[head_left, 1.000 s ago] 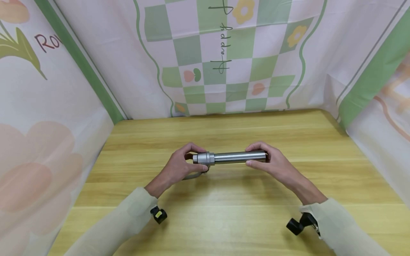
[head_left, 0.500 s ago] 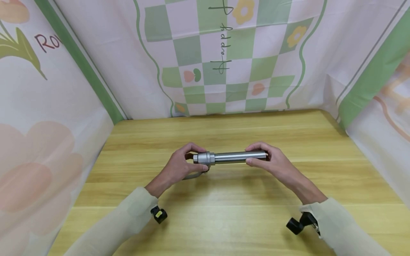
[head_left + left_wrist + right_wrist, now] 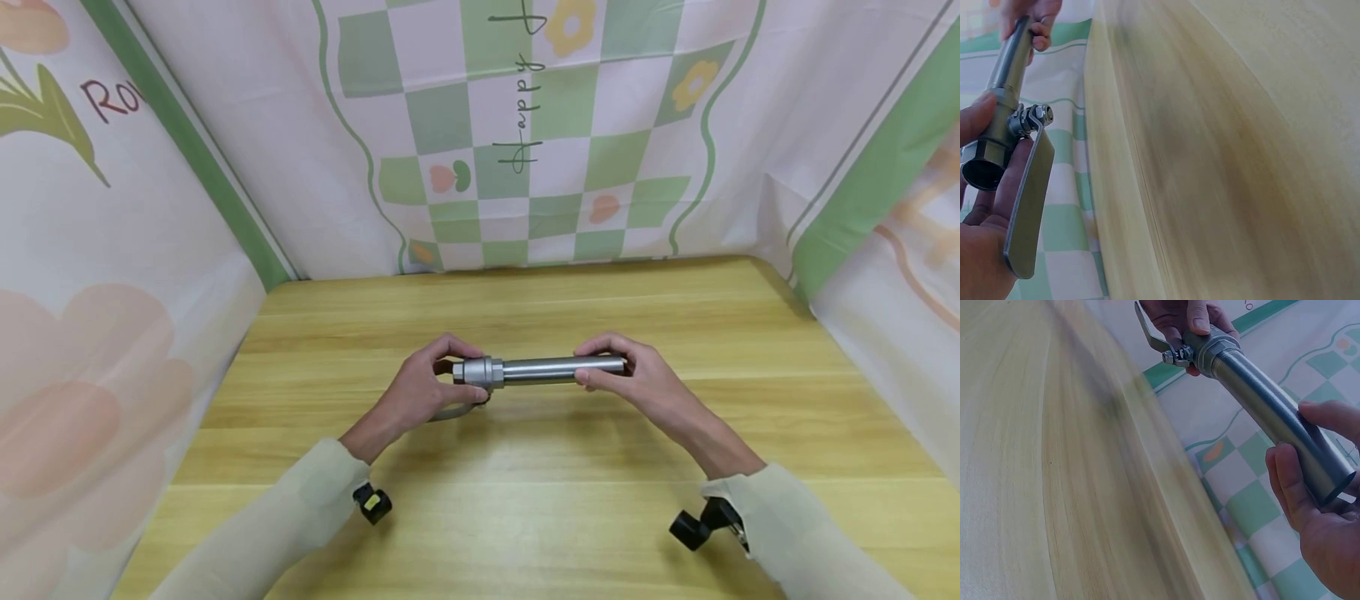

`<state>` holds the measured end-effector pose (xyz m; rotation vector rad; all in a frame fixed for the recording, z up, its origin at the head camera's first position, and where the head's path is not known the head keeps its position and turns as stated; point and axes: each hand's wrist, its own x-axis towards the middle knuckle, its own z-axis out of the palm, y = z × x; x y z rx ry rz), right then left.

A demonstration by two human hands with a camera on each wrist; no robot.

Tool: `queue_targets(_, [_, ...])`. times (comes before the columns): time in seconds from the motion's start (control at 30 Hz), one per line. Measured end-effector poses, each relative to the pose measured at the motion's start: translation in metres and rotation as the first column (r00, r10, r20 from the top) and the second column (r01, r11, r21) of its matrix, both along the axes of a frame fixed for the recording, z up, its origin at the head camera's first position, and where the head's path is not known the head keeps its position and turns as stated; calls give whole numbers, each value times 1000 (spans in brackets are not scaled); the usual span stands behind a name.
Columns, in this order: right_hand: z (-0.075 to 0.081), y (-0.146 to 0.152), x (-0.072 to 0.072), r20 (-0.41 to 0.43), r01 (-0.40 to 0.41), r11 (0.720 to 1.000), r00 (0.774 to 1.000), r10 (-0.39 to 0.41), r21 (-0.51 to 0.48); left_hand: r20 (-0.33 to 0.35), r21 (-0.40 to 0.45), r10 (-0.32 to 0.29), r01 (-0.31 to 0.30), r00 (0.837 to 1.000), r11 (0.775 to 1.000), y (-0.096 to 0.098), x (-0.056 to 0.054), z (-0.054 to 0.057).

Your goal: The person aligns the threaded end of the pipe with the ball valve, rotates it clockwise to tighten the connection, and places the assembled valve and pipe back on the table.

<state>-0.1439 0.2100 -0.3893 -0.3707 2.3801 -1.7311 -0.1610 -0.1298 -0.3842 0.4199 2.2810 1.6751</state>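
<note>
Three sides of the work area are hung with white printed fabric (image 3: 285,108), closing round a pale yellow-brown wooden tabletop (image 3: 525,533) whose grain and plank lines run from side to side in the head view. The back hanging carries a green-and-white checkered pattern (image 3: 502,125) with yellow flowers, small hearts and the word "Happy" written sideways, framed by wavy green lines. The left hanging shows a large pale pink flower (image 3: 90,400), a tulip and part of a dark red word; green bands (image 3: 187,150) run down toward both far corners of the table, whose right corner is rounded.

Over the middle of the tabletop, lying level from left to right, is a silver metal ball valve (image 3: 477,372) joined to a smooth, straight steel tube (image 3: 555,368). The left hand (image 3: 408,392) grips the valve between thumb and fingers, with its flat grey metal lever (image 3: 1032,206) angled beside that hand. The right hand (image 3: 652,387) pinches the tube's free end, well apart from the left. Soft shadows fall on the wood below. Both forearms wear pale cream sleeves (image 3: 277,517), with small black cameras (image 3: 372,503) at the wrists.
</note>
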Motion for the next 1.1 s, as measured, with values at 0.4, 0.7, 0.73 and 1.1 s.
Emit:
queue_targets(0.4, [-5,0,1,-77,-86,995,994,82,-50,1,-1,0,0,1000,1000,0,0,0])
queue_targets(0.7, [-4,-1,0,-93,-56,998,994,54,-18,1,-4,0,0,1000,1000,0,-1,-1])
queue_targets(0.73, [-3,-1,0,-92,-55,998,994,53,-17,1,-2,0,0,1000,1000,0,-1,-1])
queue_targets(1.1, [1,1,2,-53,-20,1000,998,21,22,3,-4,-1,1,1000,1000,0,0,0])
